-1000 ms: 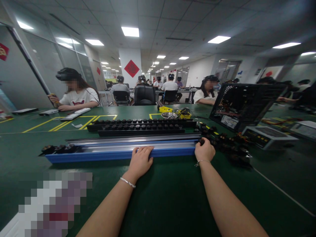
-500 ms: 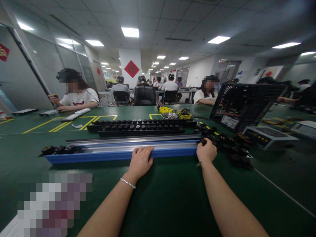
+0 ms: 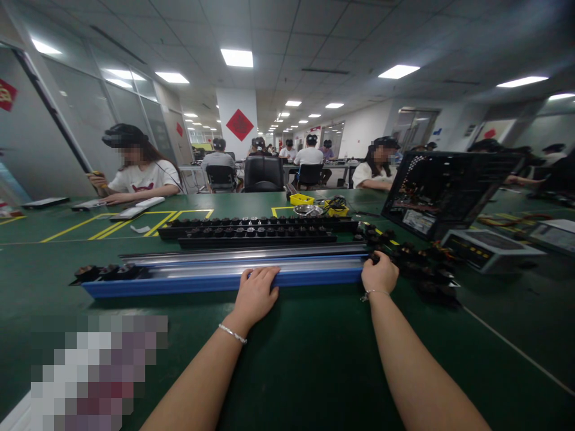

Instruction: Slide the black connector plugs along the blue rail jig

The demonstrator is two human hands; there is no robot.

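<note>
A long blue metal channel (image 3: 179,287) with a bare silvery inside lies crosswise on the table in front of me. My left hand (image 3: 258,291) grips its front wall near the middle, fingers hooked over the rim and thumb on the near side. At the channel's right end my right hand (image 3: 380,272) is closed around a small black block (image 3: 374,257), mostly hidden by the fingers; it resembles the socket-like blocks nearby. Several such black blocks (image 3: 110,272) sit in the channel's left end.
Behind the channel lie black strips (image 3: 260,232) lined with round black parts. Loose black blocks (image 3: 431,269) are heaped at right, beside a power supply (image 3: 487,250) and an open computer case (image 3: 420,224). Farther back are yellow trays (image 3: 300,199). A co-worker (image 3: 144,176) sits at left.
My right hand has shifted slightly right, away from the channel's end, with the black block in its fingers. My left hand and the channel have hardly moved.
</note>
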